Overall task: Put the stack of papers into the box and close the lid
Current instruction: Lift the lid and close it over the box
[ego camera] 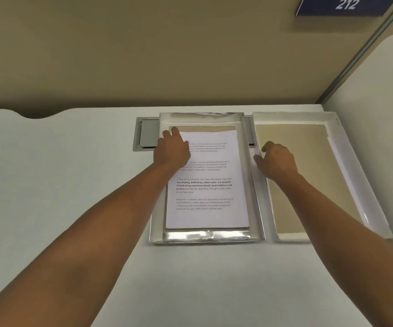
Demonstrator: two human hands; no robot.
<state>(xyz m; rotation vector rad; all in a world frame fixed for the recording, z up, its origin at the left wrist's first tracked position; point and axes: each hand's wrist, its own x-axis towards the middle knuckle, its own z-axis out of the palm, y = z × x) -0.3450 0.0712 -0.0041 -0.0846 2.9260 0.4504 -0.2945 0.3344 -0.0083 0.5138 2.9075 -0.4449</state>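
Your stack of papers [208,185] lies inside the box [156,223]; your left hand [172,149] presses it flat-fingered, while your right hand [278,161], loosely open, touches the lid [360,180] alongside.

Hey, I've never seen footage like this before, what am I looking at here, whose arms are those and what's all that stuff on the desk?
There is no machine here. The single picture comes from a camera worn on a person's head, looking down at their own bare arms. On the white desk lies an open shallow box with a stack of papers already inside it. Beside it, to the right, the lid lies upside down. The left hand rests on the far left corner of the papers, fingers pointing away. The right hand reaches onto the lid's near-left edge; whether it has gripped it I cannot tell. Nothing is lifted.
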